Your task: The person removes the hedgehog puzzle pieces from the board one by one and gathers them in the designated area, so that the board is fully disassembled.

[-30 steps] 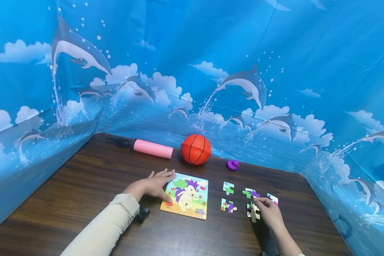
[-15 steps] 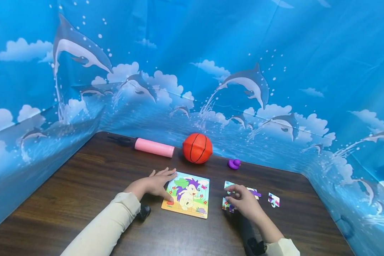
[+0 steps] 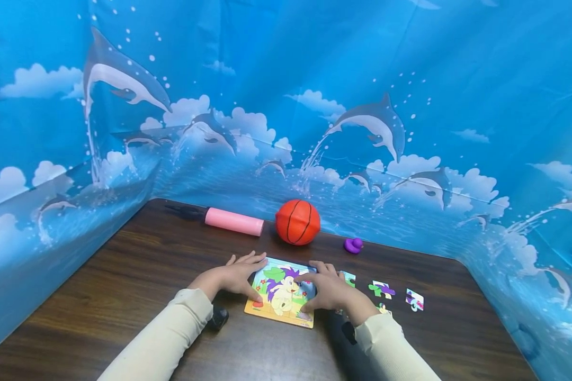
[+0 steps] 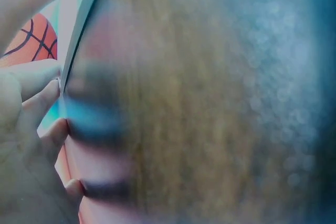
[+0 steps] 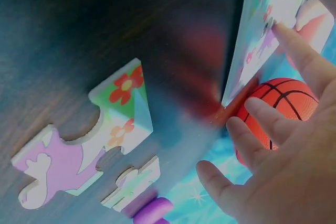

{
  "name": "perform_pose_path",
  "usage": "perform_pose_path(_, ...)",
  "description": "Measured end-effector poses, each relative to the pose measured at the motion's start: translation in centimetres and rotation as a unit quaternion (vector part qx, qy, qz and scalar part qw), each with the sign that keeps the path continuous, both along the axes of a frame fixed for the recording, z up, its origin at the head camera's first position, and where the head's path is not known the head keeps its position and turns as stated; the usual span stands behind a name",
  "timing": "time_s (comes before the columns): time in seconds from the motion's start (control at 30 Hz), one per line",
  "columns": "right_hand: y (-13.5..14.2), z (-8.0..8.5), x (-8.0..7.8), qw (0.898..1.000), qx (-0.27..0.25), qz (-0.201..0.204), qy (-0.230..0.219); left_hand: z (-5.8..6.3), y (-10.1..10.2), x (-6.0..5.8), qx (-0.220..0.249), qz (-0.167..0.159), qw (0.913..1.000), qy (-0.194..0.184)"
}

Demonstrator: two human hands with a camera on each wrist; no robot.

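The hedgehog jigsaw board (image 3: 278, 304) lies face up on the dark wood tabletop (image 3: 252, 352), between both hands. The left hand (image 3: 232, 276) is spread along its left side, fingers at the far corner and thumb lower down, presumably to keep it from sliding. The right hand (image 3: 332, 290) is likewise spread, over the right side; its index finger appears to touch the printed face (pressure cannot be judged).

Loose jigsaw pieces (image 3: 414, 300) lie to the right, probably kept apart for easy pick-up; some are partly hidden by the right hand. The board's near edge is uncovered, with tabletop between it and the person. Beyond the far edge, a gap separates it from the toy basketball (image 3: 297, 222); the purple rubber duck (image 3: 352, 245) sits farther right, beyond the pieces
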State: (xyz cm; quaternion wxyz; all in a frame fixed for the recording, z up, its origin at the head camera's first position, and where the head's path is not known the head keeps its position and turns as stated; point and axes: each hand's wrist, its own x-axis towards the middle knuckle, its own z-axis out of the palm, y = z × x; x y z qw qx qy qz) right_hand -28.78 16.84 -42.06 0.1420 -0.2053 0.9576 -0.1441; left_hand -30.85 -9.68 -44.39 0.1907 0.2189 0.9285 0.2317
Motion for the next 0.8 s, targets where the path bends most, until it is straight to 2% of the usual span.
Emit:
perform_pose_path(0.2, 0.0, 0.1, -0.5, 1.000, 0.006, -0.002, -0.002, 0.3, 0.2, -0.1, -0.001, 0.006, 1.0000, -0.002)
perform_pose_path(0.4, -0.1, -0.2, -0.5, 1.000, -0.019, -0.001, 0.011, 0.3, 0.2, -0.1, 0.001, 0.003, 1.0000, -0.003)
perform_pose_path(0.6, -0.3, -0.6, 0.4, 0.996, -0.082, 0.007, 0.042, 0.2, 0.1, 0.0, 0.000, 0.001, 1.0000, -0.002)
perform_pose_path(0.8, -0.6, -1.3, 0.8, 0.983, -0.177, -0.003, 0.039, -0.1, 0.0, 0.0, -0.003, 0.000, 1.0000, 0.001)
